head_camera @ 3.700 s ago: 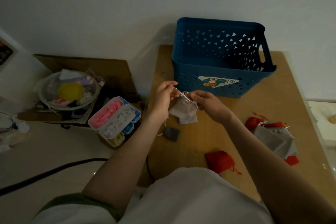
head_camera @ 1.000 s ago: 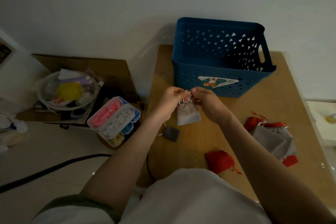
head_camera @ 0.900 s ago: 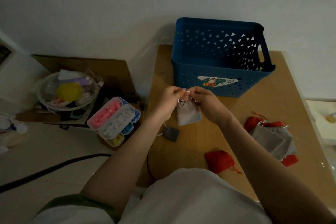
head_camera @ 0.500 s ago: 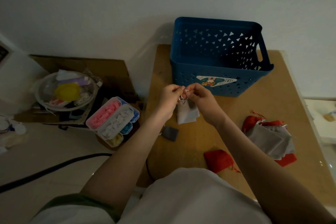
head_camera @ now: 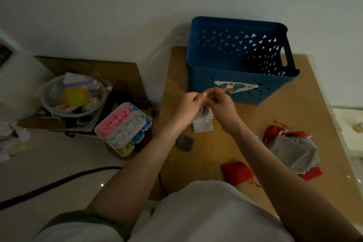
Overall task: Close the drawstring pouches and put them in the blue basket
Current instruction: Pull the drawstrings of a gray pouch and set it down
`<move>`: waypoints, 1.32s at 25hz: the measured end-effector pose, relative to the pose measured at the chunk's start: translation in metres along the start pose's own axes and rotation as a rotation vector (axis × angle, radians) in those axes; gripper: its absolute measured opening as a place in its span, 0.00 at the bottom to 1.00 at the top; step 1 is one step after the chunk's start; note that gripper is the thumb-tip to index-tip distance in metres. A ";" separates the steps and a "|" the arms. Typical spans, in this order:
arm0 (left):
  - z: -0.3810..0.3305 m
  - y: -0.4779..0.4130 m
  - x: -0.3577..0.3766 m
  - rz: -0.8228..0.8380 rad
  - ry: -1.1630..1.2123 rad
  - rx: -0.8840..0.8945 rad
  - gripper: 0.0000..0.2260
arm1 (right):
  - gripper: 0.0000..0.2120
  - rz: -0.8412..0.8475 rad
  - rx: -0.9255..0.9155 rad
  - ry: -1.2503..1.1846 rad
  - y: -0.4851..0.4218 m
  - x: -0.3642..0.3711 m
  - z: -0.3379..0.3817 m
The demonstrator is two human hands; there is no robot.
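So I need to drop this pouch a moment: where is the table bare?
Bare wood: right of the blue basket, above the pile of grey and red pouches; and mid-table between the dark grey square and the lone red pouch. Crowded: the right edge with that pile, and before the basket, where left hand and right hand hold the pale pouch.

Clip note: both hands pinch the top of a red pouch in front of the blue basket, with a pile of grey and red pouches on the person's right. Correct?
Not quite: the head view shows the left hand and right hand pinching the top of a light grey pouch, not a red one, in front of the blue basket, pile of pouches on the right.
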State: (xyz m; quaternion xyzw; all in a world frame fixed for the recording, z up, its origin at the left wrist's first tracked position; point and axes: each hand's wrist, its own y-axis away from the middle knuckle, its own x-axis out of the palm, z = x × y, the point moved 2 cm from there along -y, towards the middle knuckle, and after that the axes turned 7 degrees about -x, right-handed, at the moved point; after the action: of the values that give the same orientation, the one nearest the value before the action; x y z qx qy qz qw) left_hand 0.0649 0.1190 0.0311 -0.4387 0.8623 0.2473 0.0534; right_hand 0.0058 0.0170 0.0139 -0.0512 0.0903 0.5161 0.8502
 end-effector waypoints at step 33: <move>-0.003 -0.018 -0.012 0.008 0.165 0.019 0.06 | 0.08 0.230 0.096 0.169 -0.017 -0.010 0.016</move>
State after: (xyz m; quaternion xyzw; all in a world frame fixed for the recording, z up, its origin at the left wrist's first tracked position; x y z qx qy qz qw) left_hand 0.0869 0.1171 0.0308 -0.4536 0.8678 0.2022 -0.0148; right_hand 0.0179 0.0038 0.0311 -0.0429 0.1916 0.5990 0.7763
